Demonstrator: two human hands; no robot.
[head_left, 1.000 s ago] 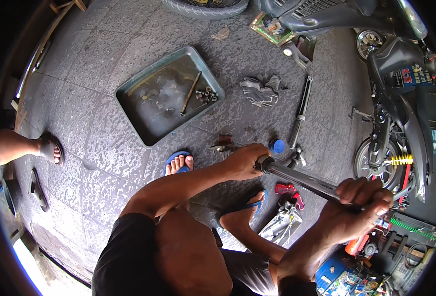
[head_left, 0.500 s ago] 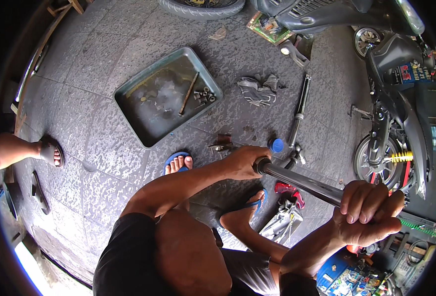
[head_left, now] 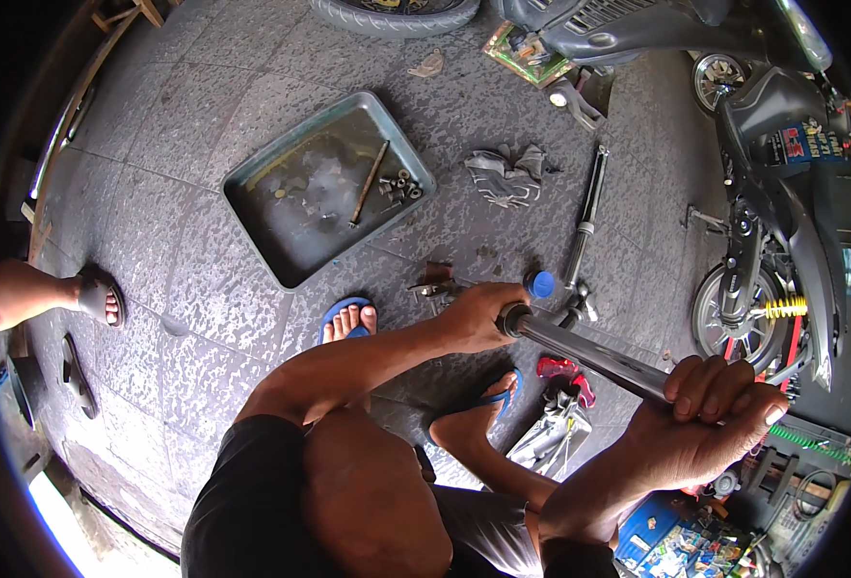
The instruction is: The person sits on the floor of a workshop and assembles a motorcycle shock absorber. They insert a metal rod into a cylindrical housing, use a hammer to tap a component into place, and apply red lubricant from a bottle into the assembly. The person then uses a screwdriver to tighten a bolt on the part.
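Note:
Both my hands are on a motorcycle fork tube (head_left: 594, 359), a shiny chrome bar that slants down to the right across my lap. My left hand (head_left: 481, 320) is wrapped round its left end, just beside a dark collar (head_left: 512, 320). My right hand (head_left: 710, 416) grips the other end, with its fingers curled over the chrome and its thumb stretched out to the right. That end of the tube is hidden in the palm. Just past my left hand shows a round blue cap (head_left: 540, 284); what it sits on is hidden.
A shallow tray (head_left: 262, 252) holds murky liquid, a thin rod (head_left: 370, 183) and several small metal parts. A grey rag (head_left: 505, 176) and another fork leg (head_left: 587, 217) lie on the floor ahead. Motorcycles (head_left: 748, 231) stand at the right. Another person's foot (head_left: 100, 297) is at the left.
My right hand has turned slightly on the tube, its thumb swinging upward and its wrist tilting. My left hand has stayed nearly in place.

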